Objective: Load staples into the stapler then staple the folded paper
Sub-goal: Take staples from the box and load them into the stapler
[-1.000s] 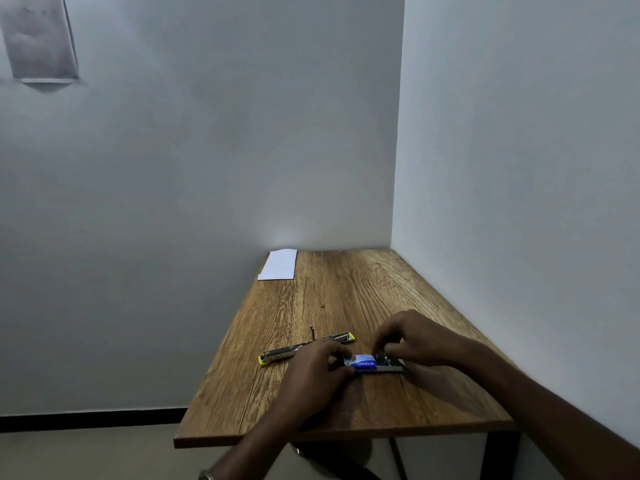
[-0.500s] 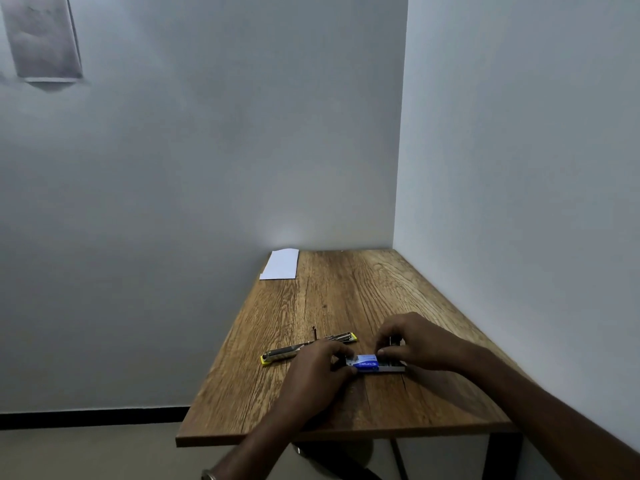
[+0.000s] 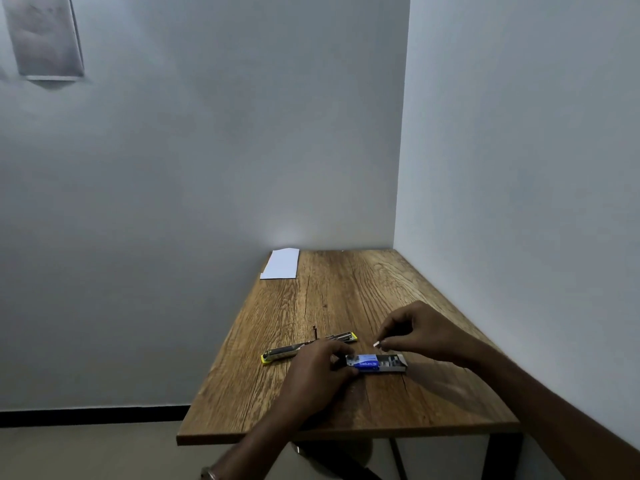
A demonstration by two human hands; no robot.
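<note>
A small blue staple box point(image 3: 375, 363) lies slid open on the wooden table point(image 3: 332, 299), its grey tray pulled out to the right. My left hand point(image 3: 320, 370) pins the box's left end to the table. Just above the tray, my right hand point(image 3: 420, 332) pinches a small pale strip of staples point(image 3: 377, 344) between thumb and fingers. The yellow stapler point(image 3: 308, 346) lies opened out flat behind my left hand, partly hidden by it. A folded white paper point(image 3: 281, 264) rests at the table's far left corner.
White walls close the table in at the back and along the right side. Its left and near edges drop off to the floor. A grey panel point(image 3: 45, 36) hangs on the wall at upper left.
My right hand has lifted off the staple box with a strip of staples pinched in its fingers, uncovering the open tray. My left hand stays on the box.
</note>
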